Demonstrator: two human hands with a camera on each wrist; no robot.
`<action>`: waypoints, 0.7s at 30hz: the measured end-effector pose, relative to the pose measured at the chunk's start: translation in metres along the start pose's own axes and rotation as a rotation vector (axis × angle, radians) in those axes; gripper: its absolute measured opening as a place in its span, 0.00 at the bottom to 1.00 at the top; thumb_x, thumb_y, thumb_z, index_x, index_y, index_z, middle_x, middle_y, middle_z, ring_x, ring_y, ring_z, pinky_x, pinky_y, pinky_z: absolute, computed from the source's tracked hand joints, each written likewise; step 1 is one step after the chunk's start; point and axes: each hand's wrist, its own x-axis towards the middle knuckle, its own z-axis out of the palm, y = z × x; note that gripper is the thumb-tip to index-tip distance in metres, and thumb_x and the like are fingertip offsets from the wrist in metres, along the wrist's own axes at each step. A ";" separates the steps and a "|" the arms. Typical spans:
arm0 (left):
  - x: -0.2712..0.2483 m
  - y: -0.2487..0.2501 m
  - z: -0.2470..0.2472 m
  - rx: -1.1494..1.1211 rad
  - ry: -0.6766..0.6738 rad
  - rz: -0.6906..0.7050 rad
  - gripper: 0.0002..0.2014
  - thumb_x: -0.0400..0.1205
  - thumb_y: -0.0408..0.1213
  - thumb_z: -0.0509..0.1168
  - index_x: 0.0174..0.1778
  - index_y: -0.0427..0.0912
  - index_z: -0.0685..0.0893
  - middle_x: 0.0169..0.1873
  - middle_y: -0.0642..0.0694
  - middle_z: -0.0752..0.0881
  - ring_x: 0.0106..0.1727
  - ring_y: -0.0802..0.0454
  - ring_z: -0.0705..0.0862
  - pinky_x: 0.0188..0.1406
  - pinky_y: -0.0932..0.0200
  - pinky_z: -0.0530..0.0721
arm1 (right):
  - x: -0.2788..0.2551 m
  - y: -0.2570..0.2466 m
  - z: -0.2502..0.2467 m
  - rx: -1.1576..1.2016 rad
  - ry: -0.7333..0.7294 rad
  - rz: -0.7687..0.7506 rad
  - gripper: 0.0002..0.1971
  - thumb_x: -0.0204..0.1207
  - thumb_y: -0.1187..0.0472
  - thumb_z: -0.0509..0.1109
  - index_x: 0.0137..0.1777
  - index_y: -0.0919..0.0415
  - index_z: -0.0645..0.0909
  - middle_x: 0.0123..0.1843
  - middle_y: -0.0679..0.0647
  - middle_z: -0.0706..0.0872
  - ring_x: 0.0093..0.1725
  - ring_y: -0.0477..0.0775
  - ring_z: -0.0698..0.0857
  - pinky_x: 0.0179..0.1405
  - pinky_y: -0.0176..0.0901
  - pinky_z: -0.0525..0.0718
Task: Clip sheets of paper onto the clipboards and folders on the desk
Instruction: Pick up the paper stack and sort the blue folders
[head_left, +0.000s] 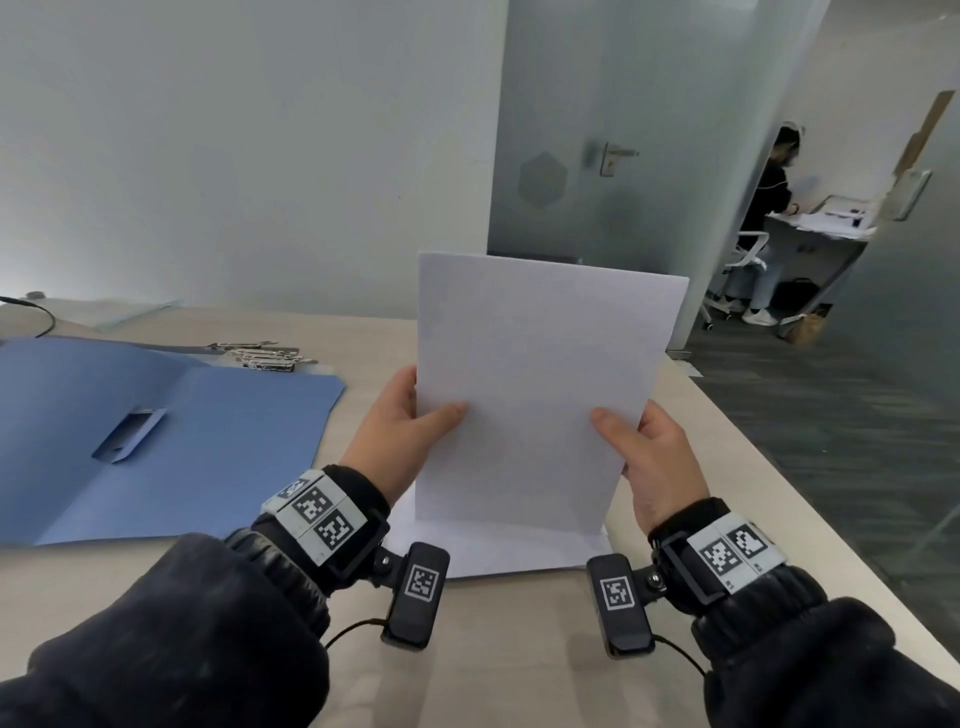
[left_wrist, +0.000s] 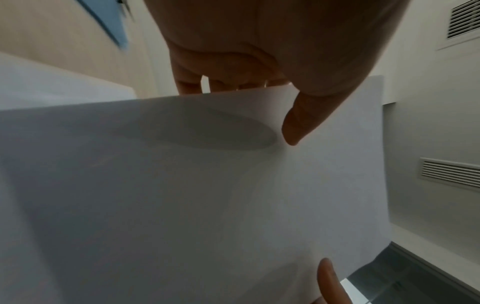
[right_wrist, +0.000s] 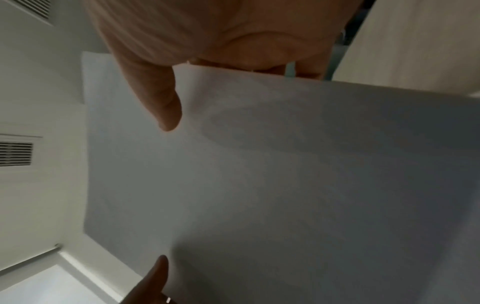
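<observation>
The desk (head_left: 519, 649) is a long pale wood-look top; its right edge runs along dark carpet, and its far edge meets a plain white wall. On its left part lies one blue folder (head_left: 208, 431), opened flat, of matte card, with a small pocket cut in its middle. Its right edge stops a little left of the hands, with bare desk between. Behind the folder lies a small stack of clipboards (head_left: 260, 355) with shiny metal clips; how many, I cannot tell. Near the person lies a pile of white paper (head_left: 498, 551), flat and rectangular. Above it one held sheet (head_left: 535, 395) stands upright, its lower edge at the pile, smooth and without print. The left hand (head_left: 400, 421) pinches the sheet's left edge, thumb in front, fingers behind. The right hand (head_left: 649, 457) pinches the right edge in the same way. Two hands, one sheet.
</observation>
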 end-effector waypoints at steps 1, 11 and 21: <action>0.003 0.009 0.000 -0.006 0.012 0.028 0.17 0.83 0.29 0.68 0.68 0.44 0.79 0.57 0.47 0.91 0.56 0.50 0.91 0.51 0.56 0.88 | 0.002 -0.008 0.002 0.007 -0.001 -0.040 0.08 0.80 0.67 0.71 0.53 0.55 0.87 0.49 0.52 0.94 0.48 0.51 0.92 0.43 0.40 0.87; 0.011 0.015 0.002 -0.020 -0.069 -0.074 0.11 0.85 0.29 0.65 0.61 0.43 0.85 0.57 0.43 0.91 0.55 0.47 0.91 0.56 0.52 0.88 | 0.009 -0.014 0.007 -0.005 0.025 -0.053 0.08 0.79 0.68 0.72 0.56 0.58 0.87 0.50 0.54 0.94 0.50 0.55 0.92 0.46 0.45 0.88; -0.021 -0.003 -0.036 0.031 0.096 -0.106 0.10 0.89 0.39 0.61 0.59 0.48 0.87 0.52 0.48 0.93 0.55 0.47 0.91 0.58 0.48 0.87 | -0.008 0.006 0.028 -0.261 -0.196 0.087 0.07 0.80 0.68 0.71 0.50 0.56 0.88 0.47 0.51 0.95 0.47 0.54 0.93 0.49 0.50 0.88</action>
